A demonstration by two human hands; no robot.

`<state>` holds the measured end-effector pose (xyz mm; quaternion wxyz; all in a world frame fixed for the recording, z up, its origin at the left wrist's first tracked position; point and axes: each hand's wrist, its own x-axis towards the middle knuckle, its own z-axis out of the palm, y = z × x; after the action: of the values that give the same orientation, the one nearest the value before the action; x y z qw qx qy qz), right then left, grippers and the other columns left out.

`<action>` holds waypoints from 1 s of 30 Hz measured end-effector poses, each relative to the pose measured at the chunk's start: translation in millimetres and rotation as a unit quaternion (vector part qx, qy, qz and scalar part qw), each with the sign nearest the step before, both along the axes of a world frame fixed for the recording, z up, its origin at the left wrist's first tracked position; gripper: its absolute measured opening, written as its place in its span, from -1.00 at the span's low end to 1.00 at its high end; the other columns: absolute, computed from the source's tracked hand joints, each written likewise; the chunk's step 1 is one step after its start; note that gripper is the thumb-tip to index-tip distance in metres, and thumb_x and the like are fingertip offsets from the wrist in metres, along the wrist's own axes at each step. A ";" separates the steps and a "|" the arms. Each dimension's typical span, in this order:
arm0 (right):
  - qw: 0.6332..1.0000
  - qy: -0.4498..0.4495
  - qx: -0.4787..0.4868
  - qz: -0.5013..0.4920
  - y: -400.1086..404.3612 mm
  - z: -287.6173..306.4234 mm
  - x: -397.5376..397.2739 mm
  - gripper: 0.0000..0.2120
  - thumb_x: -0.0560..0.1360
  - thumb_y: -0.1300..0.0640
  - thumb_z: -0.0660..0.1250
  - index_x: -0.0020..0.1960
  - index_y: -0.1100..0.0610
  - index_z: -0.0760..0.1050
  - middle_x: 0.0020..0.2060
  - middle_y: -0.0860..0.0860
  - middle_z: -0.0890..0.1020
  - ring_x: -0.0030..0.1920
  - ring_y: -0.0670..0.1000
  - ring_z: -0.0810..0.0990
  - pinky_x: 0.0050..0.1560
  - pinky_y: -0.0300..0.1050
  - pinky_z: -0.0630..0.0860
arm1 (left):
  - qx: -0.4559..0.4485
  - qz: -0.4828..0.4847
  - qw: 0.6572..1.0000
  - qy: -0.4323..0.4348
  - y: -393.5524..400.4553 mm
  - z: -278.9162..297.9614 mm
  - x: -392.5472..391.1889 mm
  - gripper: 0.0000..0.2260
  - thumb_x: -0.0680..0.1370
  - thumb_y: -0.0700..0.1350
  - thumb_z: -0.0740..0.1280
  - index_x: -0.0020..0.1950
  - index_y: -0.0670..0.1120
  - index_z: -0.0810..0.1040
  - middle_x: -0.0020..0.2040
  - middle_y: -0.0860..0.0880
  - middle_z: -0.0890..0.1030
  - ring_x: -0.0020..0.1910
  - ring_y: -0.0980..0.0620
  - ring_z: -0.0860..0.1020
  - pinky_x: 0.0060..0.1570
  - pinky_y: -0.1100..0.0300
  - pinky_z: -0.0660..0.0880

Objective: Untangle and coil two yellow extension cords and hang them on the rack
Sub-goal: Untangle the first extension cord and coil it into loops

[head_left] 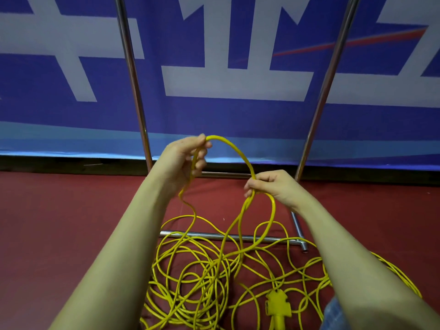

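While held aloft, yellow cord (pixel 234 148) between both hands' grips.

Blue banner (pixel 214 115) behind rack: large white characters, cropped, unreadable. No legible text, brand or number elsewhere.

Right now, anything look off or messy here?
Yes: the yellow cords lie in a tangled heap on the red floor, draped over the rack's base bar. Both hands, left and right, grip one lifted loop.
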<state>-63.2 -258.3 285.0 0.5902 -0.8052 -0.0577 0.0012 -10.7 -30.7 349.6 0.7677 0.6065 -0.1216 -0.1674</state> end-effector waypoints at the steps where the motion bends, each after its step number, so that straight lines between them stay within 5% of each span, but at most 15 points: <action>1: 1.000 -0.002 0.022 -0.009 -0.7 2.2 -1.4 -0.82 0.55 0.28 0.26 -0.18 0.23 0.59 -0.40 0.01 0.64 -0.30 -0.04 0.64 -0.11 -0.28 0.53 | 0.086 0.020 0.996 -0.004 5.0 -4.3 3.8 -0.77 0.61 -0.09 0.23 -0.18 -0.15 0.55 -0.48 0.04 0.44 -0.52 0.09 0.36 -0.52 0.29 0.23; 4: 0.992 -0.014 0.113 -0.050 -1.7 16.5 -4.2 -0.78 0.59 0.23 0.20 -0.16 0.25 0.56 -0.49 -0.02 0.50 -0.49 -0.03 0.53 -0.30 -0.16 0.54 | 0.265 0.029 0.963 -0.025 17.6 -15.4 8.1 -0.73 0.64 -0.12 0.19 -0.17 -0.14 0.61 -0.43 -0.02 0.54 -0.42 0.00 0.44 -0.42 0.25 0.37; 9: 0.990 -0.037 0.121 -0.068 7.1 37.0 -4.7 -0.76 0.59 0.16 0.22 -0.16 0.22 0.58 -0.51 0.00 0.40 -0.58 -0.04 0.34 -0.44 -0.16 0.45 | 0.187 0.002 0.981 -0.046 7.4 -9.9 -3.7 -0.69 0.67 -0.07 0.14 -0.06 -0.19 0.61 -0.28 -0.09 0.60 -0.31 -0.02 0.55 -0.21 0.25 0.53; 12: 0.995 -0.037 0.079 -0.046 16.8 42.1 -6.0 -0.76 0.57 0.14 0.27 -0.18 0.23 0.60 -0.54 0.00 0.38 -0.60 -0.05 0.30 -0.46 -0.20 0.41 | 0.182 -0.006 0.975 -0.130 -2.6 -6.2 -10.1 -0.74 0.63 -0.03 0.23 -0.04 -0.19 0.60 -0.25 -0.05 0.61 -0.32 0.07 0.56 -0.13 0.27 0.54; 16: 0.998 -0.031 0.056 -0.022 26.4 48.9 -8.7 -0.76 0.56 0.15 0.28 -0.19 0.26 0.60 -0.56 -0.01 0.37 -0.60 -0.06 0.30 -0.45 -0.19 0.41 | 0.244 -0.038 0.945 -0.216 -15.6 -7.5 -17.5 -0.85 0.58 -0.12 0.33 -0.14 -0.14 0.59 -0.42 0.06 0.55 -0.44 0.11 0.41 -0.36 0.26 0.35; 20: 0.996 0.027 0.080 0.038 20.8 35.2 -12.5 -0.79 0.57 0.20 0.23 -0.17 0.20 0.57 -0.51 -0.03 0.43 -0.50 -0.06 0.41 -0.29 -0.18 0.51 | 0.082 0.021 0.986 -0.141 -16.2 -7.2 -15.2 -0.84 0.60 -0.18 0.29 -0.14 -0.20 0.58 -0.46 0.05 0.41 -0.54 0.15 0.25 -0.51 0.33 0.14; 25: 0.996 0.068 0.051 -0.001 10.0 -3.3 -10.6 -0.81 0.58 0.21 0.23 -0.15 0.15 0.57 -0.43 -0.08 0.53 -0.35 -0.10 0.53 -0.13 -0.22 0.45 | -0.084 0.076 0.992 -0.046 -2.0 -8.0 -6.7 -0.82 0.62 -0.14 0.23 -0.11 -0.16 0.56 -0.45 0.09 0.40 -0.53 0.18 0.27 -0.53 0.36 0.12; 27: 0.995 0.048 0.079 -0.035 8.8 -7.1 -9.5 -0.80 0.59 0.21 0.22 -0.14 0.16 0.57 -0.43 -0.07 0.50 -0.38 -0.10 0.47 -0.23 -0.24 0.42 | -0.090 0.076 0.993 -0.017 2.0 -12.7 -1.9 -0.82 0.63 -0.13 0.22 -0.11 -0.15 0.55 -0.45 0.09 0.43 -0.52 0.18 0.33 -0.51 0.35 0.18; 30: 0.988 0.008 0.135 -0.077 10.4 -3.4 -5.9 -0.76 0.62 0.18 0.16 -0.13 0.18 0.55 -0.47 -0.06 0.39 -0.48 -0.11 0.28 -0.41 -0.25 0.23 | 0.063 0.135 0.989 -0.014 2.2 -30.0 6.1 -0.80 0.63 -0.15 0.22 -0.15 -0.13 0.56 -0.47 0.08 0.54 -0.51 0.17 0.43 -0.41 0.27 0.27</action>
<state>-69.2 -247.9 281.6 0.6923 -0.7200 0.0096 -0.0461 -4.6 -28.5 319.6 0.7416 0.6670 -0.0385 -0.0608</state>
